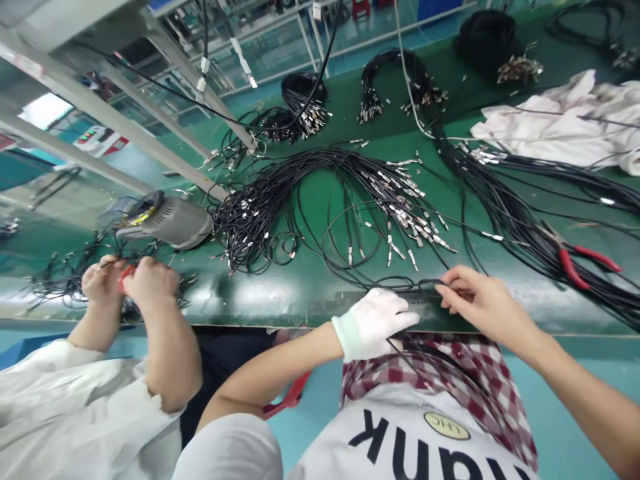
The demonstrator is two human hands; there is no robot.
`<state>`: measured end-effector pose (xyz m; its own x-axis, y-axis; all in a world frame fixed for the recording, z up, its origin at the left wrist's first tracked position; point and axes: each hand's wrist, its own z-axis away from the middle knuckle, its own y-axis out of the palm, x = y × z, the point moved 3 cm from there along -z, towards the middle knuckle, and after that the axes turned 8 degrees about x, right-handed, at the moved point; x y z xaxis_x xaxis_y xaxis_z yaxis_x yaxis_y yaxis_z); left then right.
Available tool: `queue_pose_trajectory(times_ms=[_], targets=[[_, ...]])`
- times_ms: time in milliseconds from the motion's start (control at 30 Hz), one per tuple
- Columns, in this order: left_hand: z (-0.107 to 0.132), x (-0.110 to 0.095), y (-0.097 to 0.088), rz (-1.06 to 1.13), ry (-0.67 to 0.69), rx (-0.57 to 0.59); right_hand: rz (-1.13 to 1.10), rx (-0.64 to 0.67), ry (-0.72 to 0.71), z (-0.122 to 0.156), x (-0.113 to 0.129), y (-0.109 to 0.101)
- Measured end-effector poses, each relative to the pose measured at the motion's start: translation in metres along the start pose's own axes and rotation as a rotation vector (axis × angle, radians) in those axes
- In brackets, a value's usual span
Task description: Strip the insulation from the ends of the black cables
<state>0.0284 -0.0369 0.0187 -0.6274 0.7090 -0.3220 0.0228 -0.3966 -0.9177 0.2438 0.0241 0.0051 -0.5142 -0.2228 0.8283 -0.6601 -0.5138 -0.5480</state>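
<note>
My left hand (376, 321), in a white glove, rests at the near edge of the green bench (310, 293) with its fingers closed over a thin black cable (400, 283). To its right, my bare right hand (480, 300) pinches the same cable where it loops. Just beyond both hands lies a big fan of black cables with metal plugs (400, 200).
Red-handled pliers (583, 260) lie to the right among more cables. White cloth (560, 127) sits at the far right. Cable bundles (300, 107) lie further back. A grey device (165, 220) stands at left, where a co-worker's hands (133, 283) hold a red tool.
</note>
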Motion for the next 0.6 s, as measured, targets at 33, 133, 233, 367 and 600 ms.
queue_pose_trajectory(times_ms=[33,133,233,367,600], targets=[[0.007,-0.002,-0.008,0.042,0.007,0.024,-0.053,0.036,0.029,-0.001,0.000,0.005],[0.035,-0.003,-0.040,0.194,0.081,0.120,-0.132,0.105,0.102,-0.001,-0.002,0.019],[0.052,0.024,-0.077,0.350,0.136,0.158,-0.183,0.080,0.096,0.003,-0.005,0.029],[0.025,0.124,-0.108,0.234,-0.466,-0.308,-0.122,-0.002,0.064,0.009,-0.012,0.040],[-0.051,0.228,-0.110,-0.007,-0.808,-0.278,-0.059,-0.095,-0.011,0.011,-0.017,0.047]])
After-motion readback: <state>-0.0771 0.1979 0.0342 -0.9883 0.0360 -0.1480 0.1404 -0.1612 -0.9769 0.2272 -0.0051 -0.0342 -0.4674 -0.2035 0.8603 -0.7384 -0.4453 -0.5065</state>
